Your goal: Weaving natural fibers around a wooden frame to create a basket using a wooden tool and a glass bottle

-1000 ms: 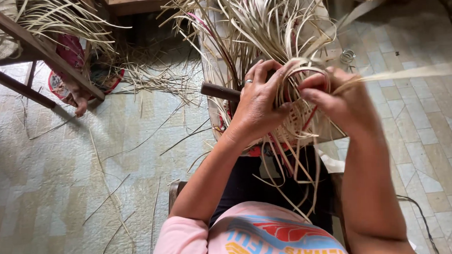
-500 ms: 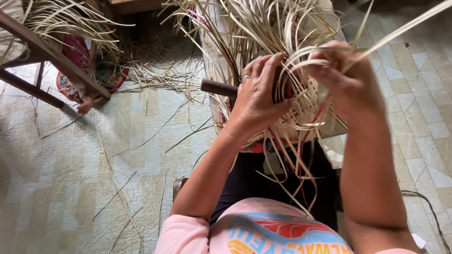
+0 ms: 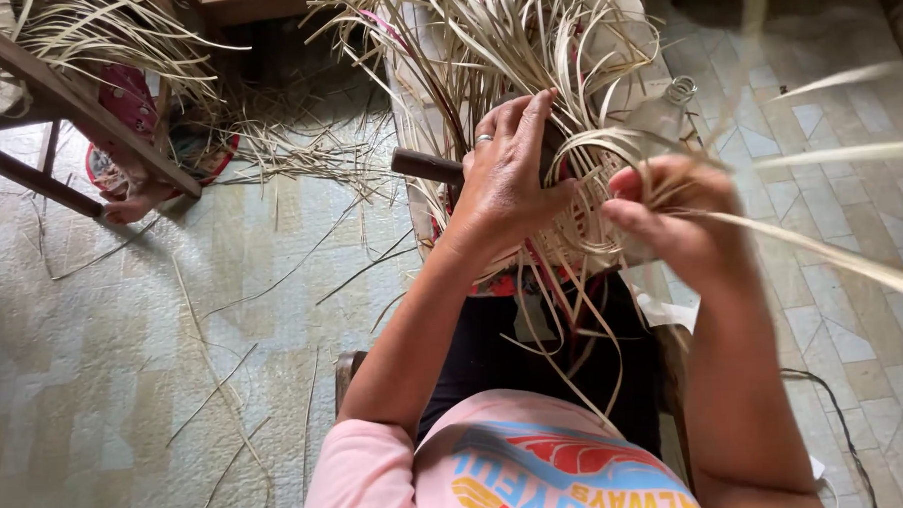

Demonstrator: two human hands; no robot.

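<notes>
left hand (image 3: 509,187) flat on half-woven basket (image 3: 570,215) in lap, grip loose, pinning weave. right hand (image 3: 676,221) grip pinched on pale strip (image 3: 832,256), pulled taut rightward. loose strands litter floor (image 3: 125,346).

Since 1 second ago, the right hand (image 3: 682,219) has drawn away from the woven basket (image 3: 580,209) toward the right, and a gap now shows between it and the left hand (image 3: 509,177), where before the 2 hands met over the weave. The pale strip (image 3: 822,256) pinched in the right hand now runs out long and taut to the right edge, blurred by motion. The left hand has opened flatter, its fingers (image 3: 527,116) stretched up over the weave instead of curled.
</notes>
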